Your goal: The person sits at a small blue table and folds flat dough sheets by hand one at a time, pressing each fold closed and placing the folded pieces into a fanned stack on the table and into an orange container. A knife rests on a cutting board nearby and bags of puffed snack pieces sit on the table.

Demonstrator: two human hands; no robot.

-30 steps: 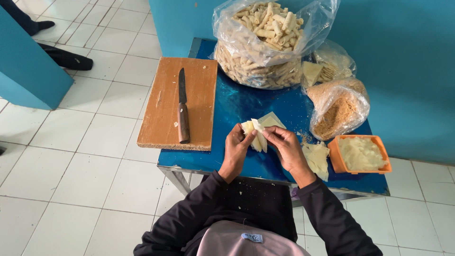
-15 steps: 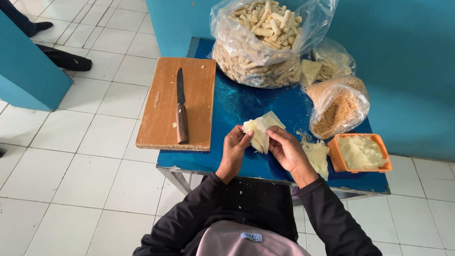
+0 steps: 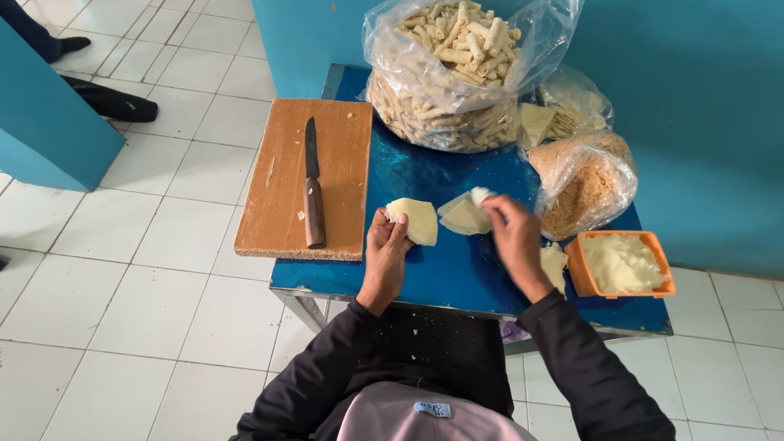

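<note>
Left hand (image 3: 385, 249): a pale wrapper sheet (image 3: 416, 219) is held over the blue desk (image 3: 457, 269).
Right hand (image 3: 513, 233): a second sheet (image 3: 465, 214) is pinched.
Left: knife (image 3: 312, 196) laid on cutting board (image 3: 302, 175).
Right: orange tub (image 3: 622, 265).

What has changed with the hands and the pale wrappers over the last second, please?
The hands have drawn apart: earlier both held one wrapper bundle together; now the left hand keeps one folded wrapper, while the right hand has pulled a second wrapper off to the right. The knife, cutting board, bags and orange tub stayed put.
</note>
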